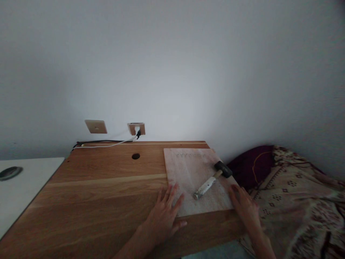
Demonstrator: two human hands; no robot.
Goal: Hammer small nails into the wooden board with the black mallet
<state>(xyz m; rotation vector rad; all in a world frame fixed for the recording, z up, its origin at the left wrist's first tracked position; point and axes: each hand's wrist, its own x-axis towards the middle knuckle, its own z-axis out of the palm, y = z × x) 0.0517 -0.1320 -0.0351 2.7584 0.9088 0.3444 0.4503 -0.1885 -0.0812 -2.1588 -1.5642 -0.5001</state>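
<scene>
Resting left hand (163,212) on front-left part of pale, flat, square-cornered board (185,172), with fingers spread wide. Touching board's right edge near front corner with right hand (244,205), with fingers close together; cannot tell if gripping. Set on right end of brown wood-grain counter (107,194), with black-headed, white-and-wood-handled hammer (211,180) lying diagonally on top, between both hands. Right of counter: beige patterned fabric (280,201).
</scene>
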